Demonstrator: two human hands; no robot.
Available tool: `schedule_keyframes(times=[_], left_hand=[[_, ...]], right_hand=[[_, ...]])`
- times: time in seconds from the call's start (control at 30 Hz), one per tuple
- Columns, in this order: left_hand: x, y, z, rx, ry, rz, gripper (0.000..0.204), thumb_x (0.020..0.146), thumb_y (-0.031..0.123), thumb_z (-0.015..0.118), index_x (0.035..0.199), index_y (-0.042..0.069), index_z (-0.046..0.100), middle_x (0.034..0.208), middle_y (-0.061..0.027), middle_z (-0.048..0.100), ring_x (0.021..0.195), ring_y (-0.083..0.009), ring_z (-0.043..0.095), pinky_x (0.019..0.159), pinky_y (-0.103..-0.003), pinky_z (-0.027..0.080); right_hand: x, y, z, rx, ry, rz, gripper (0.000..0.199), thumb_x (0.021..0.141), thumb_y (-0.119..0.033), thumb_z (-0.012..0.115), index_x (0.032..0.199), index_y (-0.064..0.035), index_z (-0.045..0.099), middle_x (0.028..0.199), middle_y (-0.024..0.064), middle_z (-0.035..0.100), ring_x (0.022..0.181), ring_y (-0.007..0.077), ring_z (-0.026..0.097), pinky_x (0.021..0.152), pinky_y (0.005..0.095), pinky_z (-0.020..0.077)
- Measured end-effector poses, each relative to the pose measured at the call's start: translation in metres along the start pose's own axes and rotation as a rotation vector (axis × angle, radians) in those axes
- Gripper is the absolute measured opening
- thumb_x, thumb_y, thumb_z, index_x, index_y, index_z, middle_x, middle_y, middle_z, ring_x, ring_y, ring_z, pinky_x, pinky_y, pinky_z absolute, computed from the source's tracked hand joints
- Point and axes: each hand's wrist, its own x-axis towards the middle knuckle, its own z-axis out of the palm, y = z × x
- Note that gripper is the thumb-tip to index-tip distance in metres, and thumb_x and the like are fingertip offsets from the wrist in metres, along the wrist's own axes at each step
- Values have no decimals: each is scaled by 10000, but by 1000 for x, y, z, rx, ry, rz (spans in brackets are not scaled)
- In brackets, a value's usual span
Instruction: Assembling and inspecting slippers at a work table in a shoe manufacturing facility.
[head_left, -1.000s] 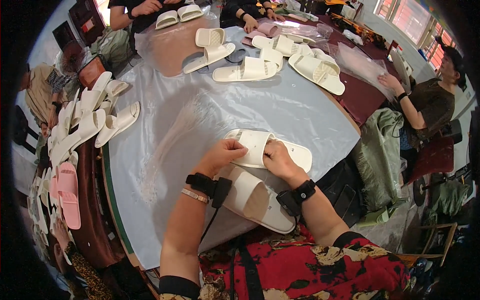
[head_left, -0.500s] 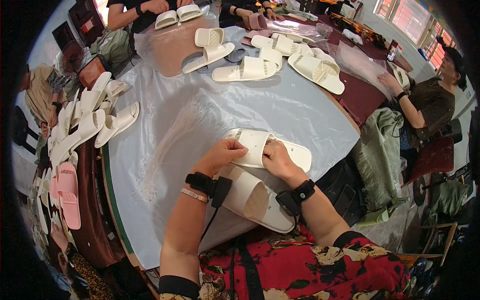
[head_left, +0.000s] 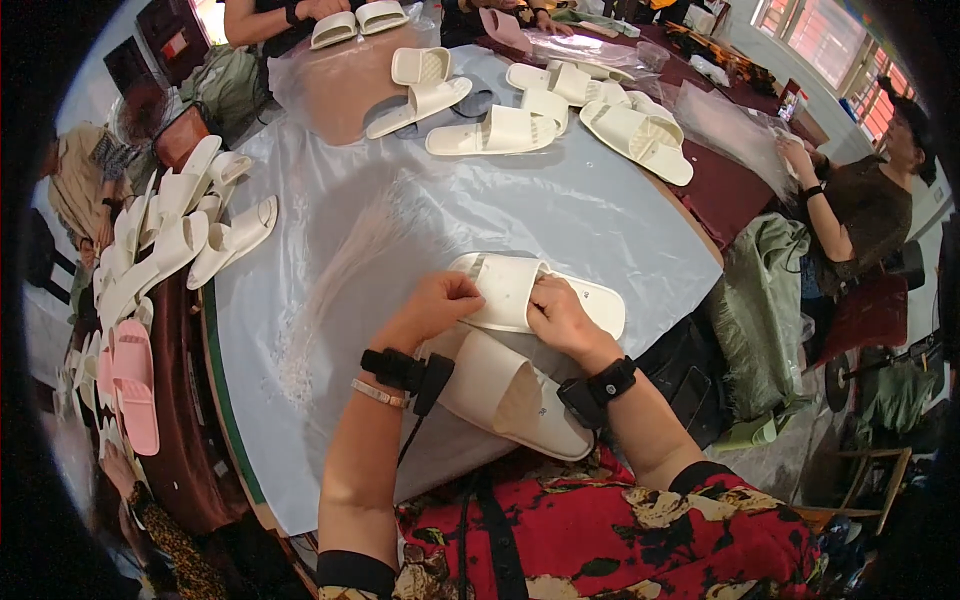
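Note:
A white slide slipper (head_left: 508, 283) lies crosswise in front of me, its toe end to the left. My right hand (head_left: 562, 314) is closed on the strap's edge, its fingertips tucked into the foot opening. My left hand (head_left: 440, 308) is pinched closed at the strap's left side; whatever its fingertips hold is too small to make out. Beneath my wrists, nearer my body, a second white slide slipper (head_left: 490, 385) lies at a slant. A bundle of thin clear strands (head_left: 350, 245) is spread on the plastic-covered table (head_left: 620, 225) to the left.
More white slippers (head_left: 495, 133) lie across the far side. Others are heaped at the left edge (head_left: 180, 245), near a pink slipper (head_left: 135, 385). Co-workers sit around; one at the right (head_left: 850, 200) handles clear plastic bags (head_left: 735, 135). A grey-green sack (head_left: 760, 300) hangs to the right.
My left hand has drawn slightly left from the strap, still pinched. My right hand stays on the slipper. The co-worker at the right has raised a hand.

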Motion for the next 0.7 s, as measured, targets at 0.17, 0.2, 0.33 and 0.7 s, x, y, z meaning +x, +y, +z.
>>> schedule_keyframes(times=[0.17, 0.2, 0.33, 0.7], left_hand=[[-9, -2, 2, 114, 114, 20, 132, 807, 121, 690, 828, -2, 647, 767, -12, 628, 707, -98, 563, 647, -258, 473], [-12, -5, 3, 136, 169, 25, 132, 800, 115, 693, 820, -7, 648, 762, -24, 634, 704, -106, 571, 652, -261, 477], [-25, -11, 7, 63, 232, 38, 120, 796, 107, 694, 819, -3, 652, 747, -32, 643, 712, -107, 584, 659, -268, 484], [-82, 1, 44, 333, 655, 182, 107, 800, 109, 660, 844, 12, 662, 742, -131, 668, 650, -228, 642, 626, -326, 497]], right_hand=[[-5, 11, 7, 29, 11, 13, 62, 708, -34, 552, 686, 21, 569, 696, 193, 577, 710, 381, 539, 643, 459, 429], [-6, 10, 8, 29, 8, 12, 62, 708, -34, 552, 686, 21, 569, 696, 193, 577, 710, 381, 539, 643, 459, 429], [-3, 5, 7, 7, 23, -11, 52, 713, -12, 542, 693, 29, 567, 700, 195, 572, 730, 383, 537, 666, 463, 429], [0, -34, -38, -252, -149, 154, 86, 770, -67, 591, 764, 18, 607, 780, 182, 598, 785, 379, 548, 721, 443, 457]])
